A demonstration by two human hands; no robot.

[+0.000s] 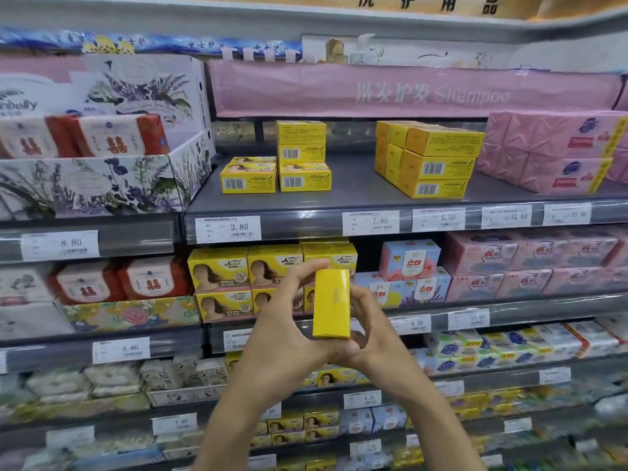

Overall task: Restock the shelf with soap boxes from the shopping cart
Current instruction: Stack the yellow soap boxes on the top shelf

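A yellow soap box (331, 304) stands on end in front of me, held between both hands at chest height. My left hand (289, 321) grips its left side with fingers curled over the top. My right hand (368, 326) holds its right side and underside. Above, on the grey shelf (356, 188), a few yellow soap boxes (277, 173) lie in a small stack at the left, and a bigger block of yellow boxes (428, 158) sits to the right. A bare strip of shelf lies between the two groups. The shopping cart is out of view.
Pink wrapped packs (550, 151) fill the shelf's right end. A floral display carton (102, 178) with red and white packs stands at the left. The lower shelves are packed with yellow boxes (248, 283), blue boxes and pink packs. Price tags (228, 228) line the shelf edges.
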